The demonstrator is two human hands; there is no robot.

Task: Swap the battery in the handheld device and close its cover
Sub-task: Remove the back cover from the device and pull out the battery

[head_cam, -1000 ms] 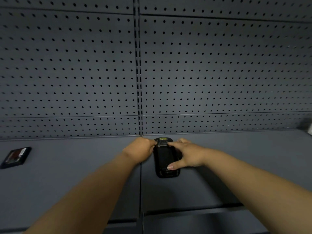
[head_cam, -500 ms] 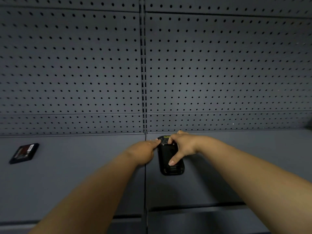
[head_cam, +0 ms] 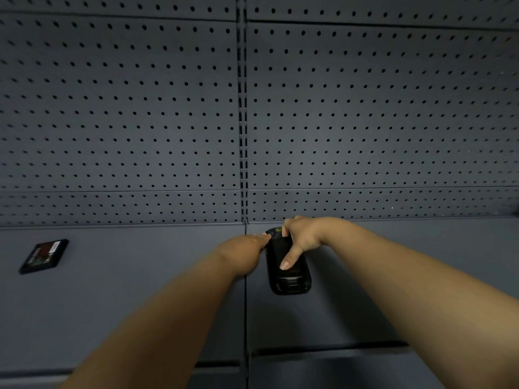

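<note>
- Here, a black handheld device [head_cam: 288, 265] lies flat on the dark grey shelf [head_cam: 140, 304], near the pegboard back wall [head_cam: 365, 122], just right of the seam between shelf panels.
- The right hand [head_cam: 302, 237] grips the device's far end, fingers curled over it, thumb stretched down along the back cover.
- The left hand [head_cam: 247, 252] touches the device's upper left edge with its fingertips together.
- A loose battery [head_cam: 43, 256] with a red label lies well apart, far left on the shelf.
</note>
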